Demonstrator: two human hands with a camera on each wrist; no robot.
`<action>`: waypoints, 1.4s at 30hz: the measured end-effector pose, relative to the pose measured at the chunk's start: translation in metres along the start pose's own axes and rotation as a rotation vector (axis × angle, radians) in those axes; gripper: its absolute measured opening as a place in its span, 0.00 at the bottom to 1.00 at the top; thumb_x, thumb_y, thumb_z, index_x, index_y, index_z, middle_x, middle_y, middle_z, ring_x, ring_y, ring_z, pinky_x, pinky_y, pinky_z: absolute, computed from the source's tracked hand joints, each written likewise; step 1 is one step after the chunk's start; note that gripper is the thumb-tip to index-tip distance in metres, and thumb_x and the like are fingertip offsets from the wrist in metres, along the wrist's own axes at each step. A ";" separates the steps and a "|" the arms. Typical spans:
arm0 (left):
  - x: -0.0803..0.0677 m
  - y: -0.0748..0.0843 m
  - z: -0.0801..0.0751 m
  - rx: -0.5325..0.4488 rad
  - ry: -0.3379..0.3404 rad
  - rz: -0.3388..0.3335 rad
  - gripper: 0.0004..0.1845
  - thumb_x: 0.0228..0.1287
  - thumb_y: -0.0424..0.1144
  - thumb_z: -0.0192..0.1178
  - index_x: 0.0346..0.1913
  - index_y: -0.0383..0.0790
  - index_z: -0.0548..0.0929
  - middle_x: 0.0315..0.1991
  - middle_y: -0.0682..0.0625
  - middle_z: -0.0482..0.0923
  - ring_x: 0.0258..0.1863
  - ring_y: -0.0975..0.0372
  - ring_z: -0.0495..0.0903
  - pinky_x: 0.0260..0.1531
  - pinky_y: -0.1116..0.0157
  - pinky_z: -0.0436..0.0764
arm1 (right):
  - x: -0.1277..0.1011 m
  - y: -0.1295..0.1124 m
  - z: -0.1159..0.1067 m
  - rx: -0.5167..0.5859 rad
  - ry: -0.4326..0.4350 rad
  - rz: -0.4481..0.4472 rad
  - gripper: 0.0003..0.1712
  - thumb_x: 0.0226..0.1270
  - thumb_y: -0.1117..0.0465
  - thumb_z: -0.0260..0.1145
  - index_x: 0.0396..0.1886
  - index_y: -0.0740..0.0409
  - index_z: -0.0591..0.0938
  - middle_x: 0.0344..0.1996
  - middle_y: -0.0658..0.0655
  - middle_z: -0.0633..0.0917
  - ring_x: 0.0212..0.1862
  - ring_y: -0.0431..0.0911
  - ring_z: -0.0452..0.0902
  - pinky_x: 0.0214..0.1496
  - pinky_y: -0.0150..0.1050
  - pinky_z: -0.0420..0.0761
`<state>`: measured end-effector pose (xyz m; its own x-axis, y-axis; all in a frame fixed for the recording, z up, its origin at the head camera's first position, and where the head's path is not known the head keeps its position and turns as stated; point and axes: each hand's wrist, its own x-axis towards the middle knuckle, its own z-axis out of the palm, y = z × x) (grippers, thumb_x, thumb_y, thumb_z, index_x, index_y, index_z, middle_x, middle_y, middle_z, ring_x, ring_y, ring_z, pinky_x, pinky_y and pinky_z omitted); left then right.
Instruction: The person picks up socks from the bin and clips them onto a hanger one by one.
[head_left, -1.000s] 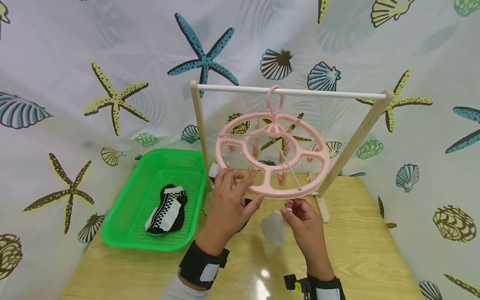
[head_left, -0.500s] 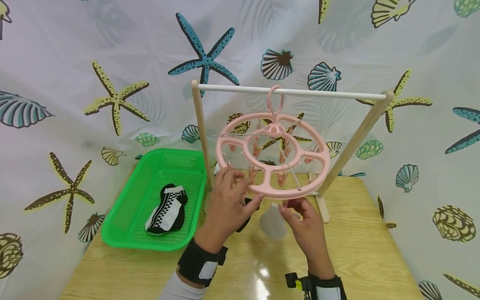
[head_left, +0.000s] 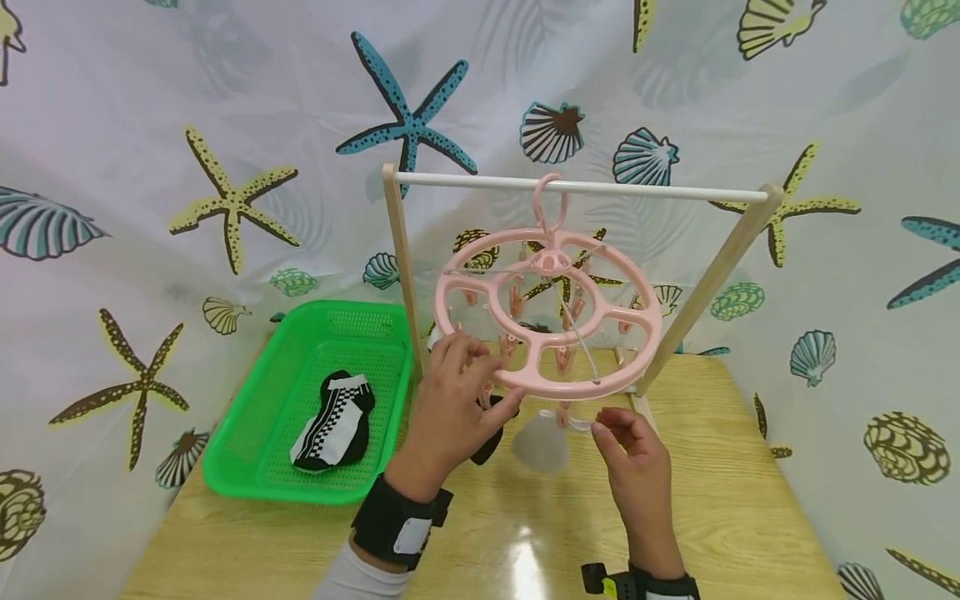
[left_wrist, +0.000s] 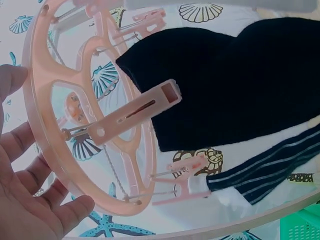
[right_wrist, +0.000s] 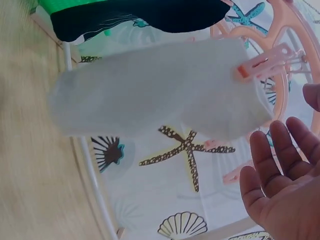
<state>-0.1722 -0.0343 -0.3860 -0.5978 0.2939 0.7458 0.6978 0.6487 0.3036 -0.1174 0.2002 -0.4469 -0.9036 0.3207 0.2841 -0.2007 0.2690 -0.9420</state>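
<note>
A round pink clip hanger (head_left: 558, 388) hangs from a white bar, with small clothespins below its rings. My left hand (head_left: 459, 406) holds the hanger's front-left rim, fingers over it and thumb at its lower edge. A white sock (right_wrist: 160, 92) hangs by its cuff from a pink clothespin (right_wrist: 265, 61) at the front. Just right of that cuff, my right hand (head_left: 636, 462) has its fingers loosely bent, holding nothing. A black sock (left_wrist: 225, 85) hangs from another clothespin (left_wrist: 137, 111) near the left hand. Behind it hangs a dark striped sock (left_wrist: 270, 167), clipped at its pale cuff.
A green basket (head_left: 225, 433) stands at the left, with black-and-white checkered socks (head_left: 335, 425) inside. The rack has wooden posts (head_left: 708, 287) and a white top bar (head_left: 645, 190). A patterned cloth (head_left: 847, 108) hangs behind the wooden table (head_left: 742, 500).
My right hand has let go of the clothespin and moved a little right and down, leaving the white sock hanging from it. My left hand stays on the rim.
</note>
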 end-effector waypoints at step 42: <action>0.017 -0.026 -0.022 -0.147 -0.093 0.116 0.12 0.56 0.43 0.72 0.37 0.40 0.84 0.41 0.46 0.72 0.48 0.51 0.70 0.50 0.55 0.73 | -0.001 0.011 -0.033 -0.036 0.104 0.106 0.14 0.76 0.60 0.60 0.52 0.65 0.80 0.47 0.51 0.82 0.53 0.41 0.74 0.50 0.25 0.72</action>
<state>-0.1920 -0.0616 -0.3682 -0.5391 0.4287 0.7250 0.8103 0.4990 0.3073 -0.1058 0.2325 -0.4516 -0.8743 0.4412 0.2024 -0.0910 0.2607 -0.9611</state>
